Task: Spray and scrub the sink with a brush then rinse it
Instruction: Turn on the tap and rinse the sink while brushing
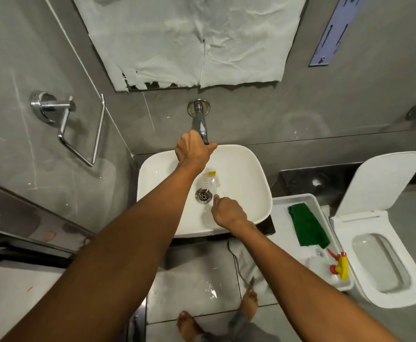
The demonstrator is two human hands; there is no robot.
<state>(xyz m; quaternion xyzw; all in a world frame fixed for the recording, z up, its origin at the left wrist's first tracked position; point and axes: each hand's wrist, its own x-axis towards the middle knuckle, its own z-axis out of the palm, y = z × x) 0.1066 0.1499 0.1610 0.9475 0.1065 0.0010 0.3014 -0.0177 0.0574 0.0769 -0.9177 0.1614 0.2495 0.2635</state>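
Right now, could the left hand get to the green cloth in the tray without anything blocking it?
Probably not easily. The left hand is up on the faucet, and the green cloth lies in the white tray on the far right, beyond the right hand holding the brush, so that arm crosses the path.

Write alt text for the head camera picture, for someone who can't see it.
Seen from above, a person's left hand grips the wall tap over a white sink, while the right hand holds a clear-handled brush by the drain. A tray beside the sink holds a green cloth and spray bottle.
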